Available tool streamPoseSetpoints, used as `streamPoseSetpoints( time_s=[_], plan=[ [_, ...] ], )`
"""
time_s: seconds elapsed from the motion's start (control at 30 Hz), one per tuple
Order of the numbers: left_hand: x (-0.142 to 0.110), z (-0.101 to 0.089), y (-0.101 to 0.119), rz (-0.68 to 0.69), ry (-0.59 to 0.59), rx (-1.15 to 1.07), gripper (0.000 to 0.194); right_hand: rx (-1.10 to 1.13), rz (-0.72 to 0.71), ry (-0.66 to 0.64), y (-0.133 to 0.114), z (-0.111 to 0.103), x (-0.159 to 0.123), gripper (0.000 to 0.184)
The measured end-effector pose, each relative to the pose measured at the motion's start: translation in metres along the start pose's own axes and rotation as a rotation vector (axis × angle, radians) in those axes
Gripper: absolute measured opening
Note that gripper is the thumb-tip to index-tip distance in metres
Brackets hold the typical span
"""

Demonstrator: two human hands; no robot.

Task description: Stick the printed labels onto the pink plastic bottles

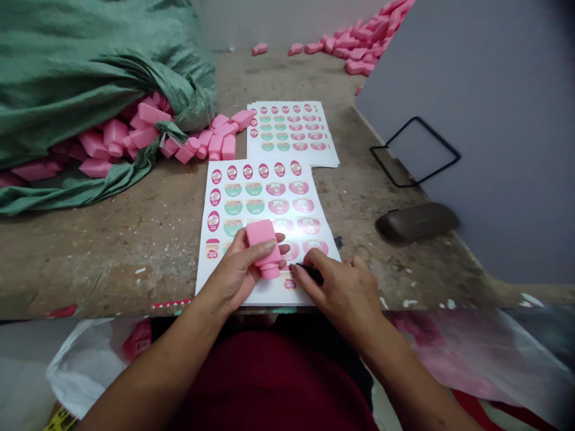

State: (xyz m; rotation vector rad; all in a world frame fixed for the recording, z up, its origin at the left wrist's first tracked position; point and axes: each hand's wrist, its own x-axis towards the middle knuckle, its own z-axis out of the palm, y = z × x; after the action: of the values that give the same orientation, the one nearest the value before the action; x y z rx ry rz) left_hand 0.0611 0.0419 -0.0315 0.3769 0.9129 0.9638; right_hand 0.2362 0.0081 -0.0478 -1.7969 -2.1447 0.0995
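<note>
Left hand clasps one pink bottle; right hand, just beside, pinches one black tool; sticker sheets lie in two places, beneath the hands and beyond; one dark case sits rightward

**One head-worn view, forward and down**

The camera looks from above the maroon clothes, close over the near edge of the desk, and faces across to the wall at top; the near sheet falls around mid-view.
</note>
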Motion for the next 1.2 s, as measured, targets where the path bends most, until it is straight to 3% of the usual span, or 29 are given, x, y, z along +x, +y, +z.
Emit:
streamPoseSetpoints(
  time_s=[0.07, 0.17, 0.27, 0.47, 0.7, 1.2],
  plan=[
    [0.001, -0.001, 0.001, 0.006, 0.017, -0.006, 0.038, 0.155, 0.13, -0.076, 0.001, -0.002, 0.002, 0.025],
    [0.001, 0.0, 0.002, 0.009, 0.036, -0.004, 0.043, 0.571, 0.322, -0.185, 0.006, -0.01, 0.005, 0.029],
    [0.0, 0.001, 0.002, 0.032, 0.026, 0.041, 0.044, 0.84, 0.406, -0.138, 0.009, -0.022, 0.008, 0.031],
    [-0.003, 0.003, -0.002, 0.072, -0.051, 0.071, 0.048, 0.907, 0.361, -0.102, 0.0, -0.038, 0.017, 0.031],
    [-0.015, 0.01, -0.003, 0.017, -0.1, -0.032, 0.057, 0.998, 0.329, -0.121, -0.011, -0.033, 0.027, 0.03],
    [-0.021, 0.013, -0.001, 0.014, -0.138, 0.099, 0.054, 1.02, 0.321, -0.12, -0.013, -0.027, 0.032, 0.034]
  ],
)
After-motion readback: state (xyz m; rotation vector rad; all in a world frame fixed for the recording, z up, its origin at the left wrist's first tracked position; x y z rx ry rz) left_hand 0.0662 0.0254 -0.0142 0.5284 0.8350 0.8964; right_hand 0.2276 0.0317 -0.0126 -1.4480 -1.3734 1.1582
